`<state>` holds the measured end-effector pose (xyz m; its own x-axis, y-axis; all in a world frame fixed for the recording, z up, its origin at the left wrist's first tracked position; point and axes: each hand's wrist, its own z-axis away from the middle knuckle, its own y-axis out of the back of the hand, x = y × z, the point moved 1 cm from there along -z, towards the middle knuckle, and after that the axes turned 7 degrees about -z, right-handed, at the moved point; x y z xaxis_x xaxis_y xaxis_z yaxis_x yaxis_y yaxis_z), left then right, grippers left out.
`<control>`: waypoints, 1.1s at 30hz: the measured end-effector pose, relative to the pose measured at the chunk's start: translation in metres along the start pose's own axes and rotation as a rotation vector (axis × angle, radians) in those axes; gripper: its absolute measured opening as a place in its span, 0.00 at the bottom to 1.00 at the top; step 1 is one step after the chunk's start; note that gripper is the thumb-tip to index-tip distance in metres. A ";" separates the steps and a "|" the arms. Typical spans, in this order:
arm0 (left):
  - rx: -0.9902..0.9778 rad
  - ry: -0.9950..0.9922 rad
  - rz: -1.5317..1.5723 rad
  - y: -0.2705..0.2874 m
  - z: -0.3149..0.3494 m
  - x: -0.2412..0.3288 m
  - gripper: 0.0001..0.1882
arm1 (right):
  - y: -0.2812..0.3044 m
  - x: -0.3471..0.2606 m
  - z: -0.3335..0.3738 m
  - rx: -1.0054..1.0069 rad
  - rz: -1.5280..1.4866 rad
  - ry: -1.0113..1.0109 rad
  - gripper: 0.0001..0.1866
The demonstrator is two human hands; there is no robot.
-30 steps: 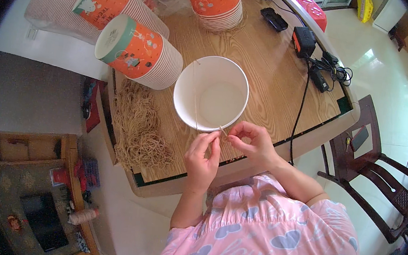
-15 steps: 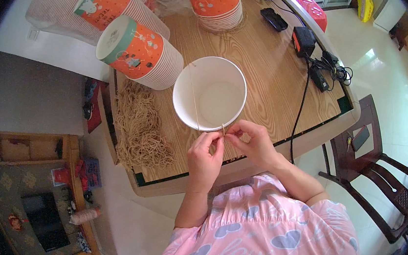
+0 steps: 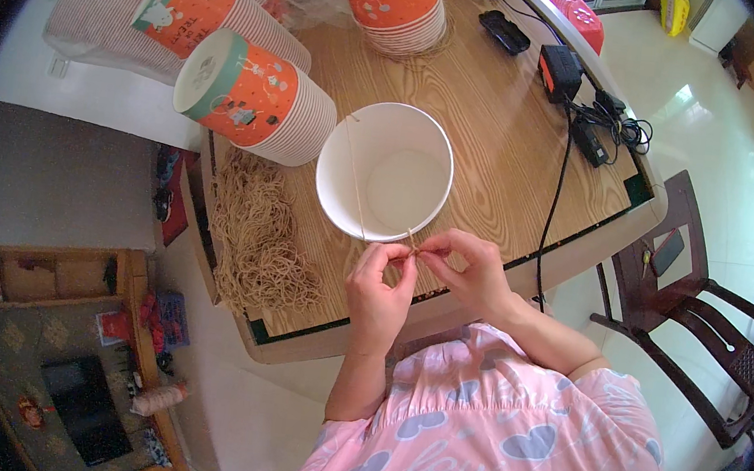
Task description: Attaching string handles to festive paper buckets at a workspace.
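A white-lined paper bucket (image 3: 405,179) stands on the wooden table with its mouth toward me. One tan string (image 3: 357,179) crosses its mouth, from the far left rim down to the near rim. Just in front of that near rim, my left hand (image 3: 380,281) and my right hand (image 3: 474,268) meet fingertip to fingertip, both pinching the string. A short end pokes up between them; any knot there is too small to make out. Left of the bucket lies a loose heap of tan strings (image 3: 263,243).
Stacked orange paper buckets (image 3: 259,97) lie tilted at the left, and another bucket stack (image 3: 390,10) stands at the far side. Black adapters and cables (image 3: 600,134) sit on the table's right, one cable hanging over the edge. A dark wooden chair (image 3: 688,302) is at the right.
My fingers have shifted very slightly, still pinching the string at the near rim. The whole view has moved a little; the bucket and string heap keep their places.
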<state>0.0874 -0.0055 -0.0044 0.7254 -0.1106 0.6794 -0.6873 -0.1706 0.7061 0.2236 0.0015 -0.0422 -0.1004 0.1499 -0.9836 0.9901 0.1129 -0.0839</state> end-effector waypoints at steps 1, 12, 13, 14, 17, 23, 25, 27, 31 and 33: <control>0.000 -0.006 -0.006 0.000 0.000 -0.001 0.04 | -0.001 -0.001 0.001 0.009 -0.001 0.024 0.06; -0.024 0.051 0.064 -0.002 0.004 -0.005 0.04 | -0.002 -0.003 0.002 0.025 0.185 0.222 0.08; -0.021 0.057 0.092 -0.002 0.004 -0.005 0.04 | -0.002 -0.003 0.003 0.027 0.191 0.230 0.09; -0.018 0.063 0.120 -0.002 0.004 -0.006 0.05 | -0.003 -0.003 0.004 0.029 0.196 0.238 0.10; -0.016 0.056 0.126 -0.001 0.003 -0.004 0.04 | -0.004 -0.003 0.006 0.027 0.189 0.258 0.12; -0.017 0.068 0.168 -0.001 0.002 -0.007 0.04 | -0.003 -0.004 0.010 0.019 0.075 0.157 0.12; -0.030 0.094 0.215 -0.002 0.003 -0.011 0.03 | 0.002 -0.002 0.008 -0.013 0.015 0.072 0.11; -0.045 0.119 0.263 -0.003 0.004 -0.015 0.03 | 0.004 0.000 0.005 -0.043 -0.044 -0.013 0.10; -0.056 0.122 0.263 -0.002 0.004 -0.013 0.04 | 0.004 0.005 0.002 -0.043 -0.300 -0.241 0.07; -0.057 0.113 0.250 -0.002 0.004 -0.013 0.04 | 0.003 0.009 0.001 -0.056 -0.337 -0.280 0.07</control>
<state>0.0796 -0.0074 -0.0148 0.5267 -0.0320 0.8494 -0.8476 -0.0959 0.5220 0.2259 0.0020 -0.0513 -0.3783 -0.1753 -0.9089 0.8991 0.1638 -0.4058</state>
